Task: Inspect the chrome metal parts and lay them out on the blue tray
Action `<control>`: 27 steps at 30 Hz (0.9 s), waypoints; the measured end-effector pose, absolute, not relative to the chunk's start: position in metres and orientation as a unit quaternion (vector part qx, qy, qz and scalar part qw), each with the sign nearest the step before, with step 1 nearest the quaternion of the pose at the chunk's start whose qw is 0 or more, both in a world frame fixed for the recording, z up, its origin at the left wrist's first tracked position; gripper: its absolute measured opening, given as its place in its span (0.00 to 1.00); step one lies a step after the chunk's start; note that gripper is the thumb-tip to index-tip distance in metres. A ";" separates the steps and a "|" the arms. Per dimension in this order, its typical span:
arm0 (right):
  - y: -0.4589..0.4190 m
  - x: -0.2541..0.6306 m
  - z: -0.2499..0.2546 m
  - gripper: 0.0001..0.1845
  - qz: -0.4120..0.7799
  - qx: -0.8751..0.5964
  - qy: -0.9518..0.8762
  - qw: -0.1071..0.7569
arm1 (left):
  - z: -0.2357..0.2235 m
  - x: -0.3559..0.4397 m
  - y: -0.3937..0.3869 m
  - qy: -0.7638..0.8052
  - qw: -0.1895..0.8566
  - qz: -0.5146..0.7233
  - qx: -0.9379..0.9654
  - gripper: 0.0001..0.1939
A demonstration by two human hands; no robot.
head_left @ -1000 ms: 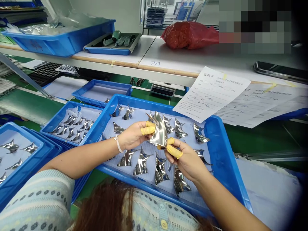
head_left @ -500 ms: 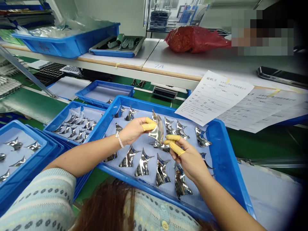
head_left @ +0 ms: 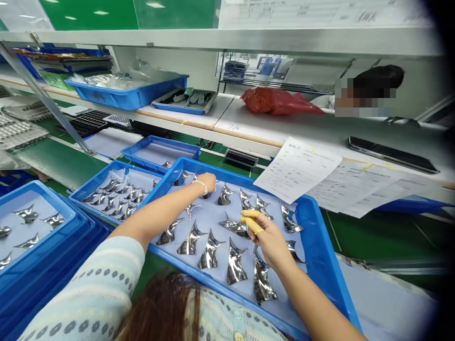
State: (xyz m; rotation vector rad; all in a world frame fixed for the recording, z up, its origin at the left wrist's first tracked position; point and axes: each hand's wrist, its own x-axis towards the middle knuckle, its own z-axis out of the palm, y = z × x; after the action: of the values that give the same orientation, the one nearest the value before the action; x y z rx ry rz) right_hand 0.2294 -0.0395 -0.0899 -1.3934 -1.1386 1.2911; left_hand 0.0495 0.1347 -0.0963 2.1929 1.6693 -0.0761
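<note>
A blue plastic tray (head_left: pixel 313 241) lined with a pale sheet holds several mirror-bright curved metal pieces, such as this one (head_left: pixel 209 253). My left hand (head_left: pixel 206 182) reaches to the tray's far side, its fingers curled down and hidden, over a metal piece (head_left: pixel 207 195) that it partly covers. I cannot tell whether it grips that piece. My right hand (head_left: pixel 268 237) hovers over the tray's right half, with yellow finger cots on two fingers. These fingers are apart, close above a metal piece (head_left: pixel 232 226), and nothing shows between them.
To the left stands a second blue tray (head_left: pixel 93 180) of metal pieces, beyond a stack of blue trays (head_left: pixel 35 189). Paper forms (head_left: pixel 296 170) overlap the far right corner. A white shelf above carries a red bag (head_left: pixel 277 102) and a phone (head_left: pixel 391 155).
My hands have parted, and the curved piece no longer shows between them. My left hand has moved to the tray's far side, and my right hand has dropped lower. The view has tilted upward.
</note>
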 end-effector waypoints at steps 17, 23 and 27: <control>-0.031 0.238 -0.113 0.15 0.449 -0.588 -0.552 0.385 | -0.105 -0.019 0.121 0.533 0.210 -0.023 0.819 0.13; -0.033 0.220 -0.090 0.13 0.462 -0.586 -0.582 0.321 | -0.067 -0.032 0.105 0.507 0.240 0.124 0.819 0.04; -0.028 0.188 -0.061 0.21 0.515 -0.550 -0.535 0.383 | -0.036 -0.038 0.067 0.410 0.322 0.247 0.817 0.08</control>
State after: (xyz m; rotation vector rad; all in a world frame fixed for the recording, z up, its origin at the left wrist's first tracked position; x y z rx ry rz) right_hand 0.1882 -0.0280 -0.0611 -1.4020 -1.3642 1.3138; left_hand -0.0376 0.0668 -0.0356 2.1455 1.0761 0.6495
